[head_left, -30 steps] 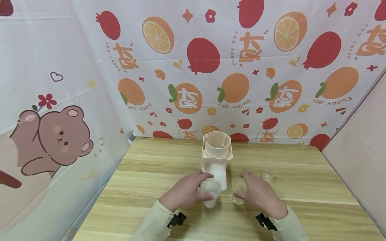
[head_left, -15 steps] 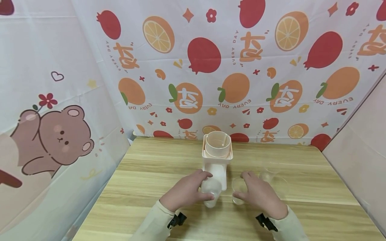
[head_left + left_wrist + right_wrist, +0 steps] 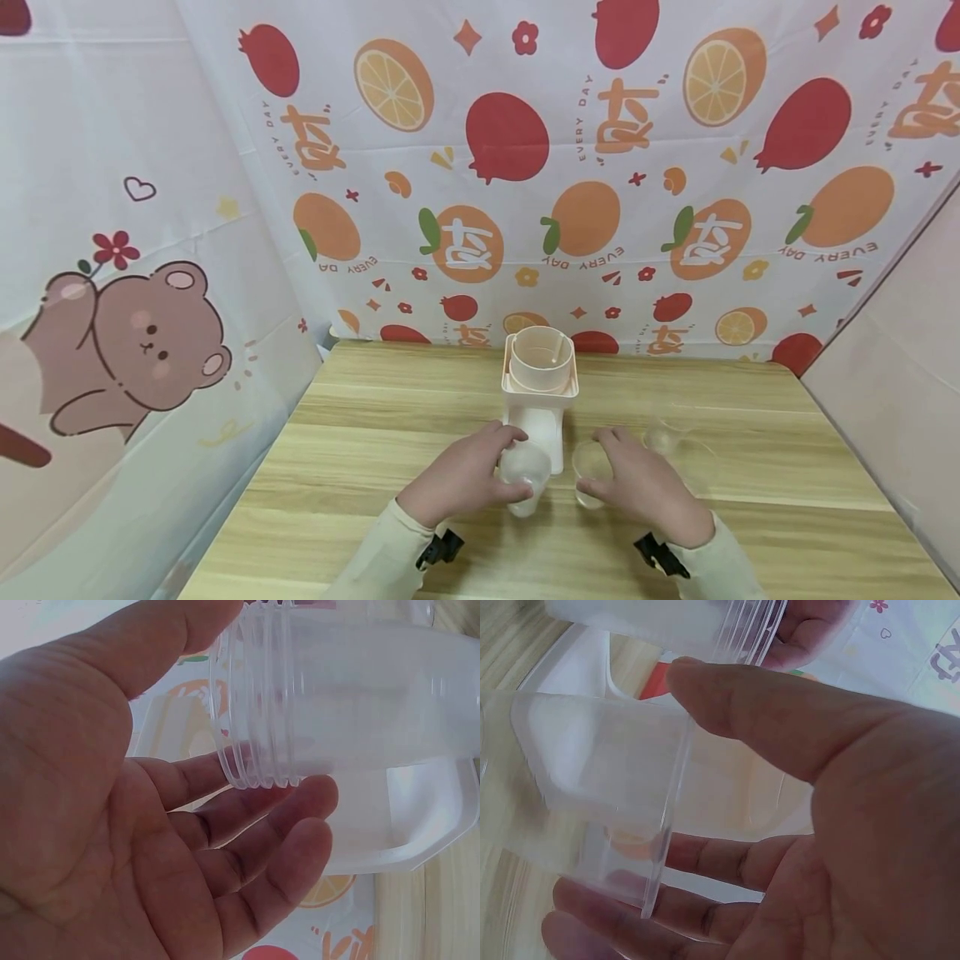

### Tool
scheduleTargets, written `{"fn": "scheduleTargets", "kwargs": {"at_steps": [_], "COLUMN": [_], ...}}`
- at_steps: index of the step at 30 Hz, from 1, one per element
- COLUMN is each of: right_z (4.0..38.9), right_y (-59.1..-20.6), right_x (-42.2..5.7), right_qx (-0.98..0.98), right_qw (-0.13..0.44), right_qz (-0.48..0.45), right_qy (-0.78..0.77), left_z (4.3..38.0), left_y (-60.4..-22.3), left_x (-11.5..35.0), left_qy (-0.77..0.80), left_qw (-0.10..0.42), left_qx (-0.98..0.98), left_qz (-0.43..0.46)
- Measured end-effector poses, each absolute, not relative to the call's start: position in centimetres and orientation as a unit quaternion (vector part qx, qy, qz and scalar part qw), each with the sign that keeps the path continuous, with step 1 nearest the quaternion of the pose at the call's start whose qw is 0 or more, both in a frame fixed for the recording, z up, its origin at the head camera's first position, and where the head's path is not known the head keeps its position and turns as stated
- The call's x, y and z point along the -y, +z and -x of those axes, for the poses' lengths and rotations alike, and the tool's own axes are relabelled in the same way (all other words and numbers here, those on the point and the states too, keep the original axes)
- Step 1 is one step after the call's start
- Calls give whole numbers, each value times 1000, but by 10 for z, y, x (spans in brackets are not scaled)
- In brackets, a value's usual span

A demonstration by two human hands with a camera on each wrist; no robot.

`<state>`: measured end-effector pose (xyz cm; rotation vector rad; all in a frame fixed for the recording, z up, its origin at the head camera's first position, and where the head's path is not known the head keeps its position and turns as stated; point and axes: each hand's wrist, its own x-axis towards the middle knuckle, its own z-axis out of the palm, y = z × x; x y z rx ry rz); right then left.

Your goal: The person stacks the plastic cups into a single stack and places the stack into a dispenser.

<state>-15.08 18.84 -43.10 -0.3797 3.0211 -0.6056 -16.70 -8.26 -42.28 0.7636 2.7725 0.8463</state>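
Observation:
My left hand (image 3: 465, 473) grips a stack of clear plastic cups (image 3: 526, 467) between thumb and fingers, near the rims. Several ridged rims sit close together on this stack (image 3: 360, 690) in the left wrist view. To its right, my right hand (image 3: 647, 479) holds a clear plastic cup (image 3: 589, 467), with thumb and fingers around its rim. One rim shows on that cup (image 3: 592, 757) in the right wrist view. Both lots of cups stand mouth up, slightly apart, in front of a cream plastic stand (image 3: 540, 402) with an open round holder on top.
Two more clear cups, one farther back (image 3: 663, 435) and one nearer (image 3: 697, 467), stand faintly visible right of my right hand. A wood-grain table (image 3: 375, 417) carries everything. A fruit-print cloth (image 3: 510, 233) hangs behind, and a bear-print cloth (image 3: 157, 333) at the left.
My right hand has shifted very slightly left with its cup, toward the stack. My left hand stays in place on the stack.

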Motion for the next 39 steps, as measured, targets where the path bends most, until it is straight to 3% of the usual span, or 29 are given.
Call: {"fn": "scheduleTargets", "kwargs": {"at_steps": [12,39], "right_z": [150,147], "right_y": [-429,-423], "right_x": [-187,-181], "right_qx": [-969,-958], "right_qw": [-10,-40], "right_qz": [132,132], "right_qy": [-210,-251], "left_z": [167,165], "left_y": [-426,-423], "left_x": [83,84], "left_qy": [253,260], "left_qw": [36,53], "left_qx": [-929,-928], "left_qz": [-269,-260]}}
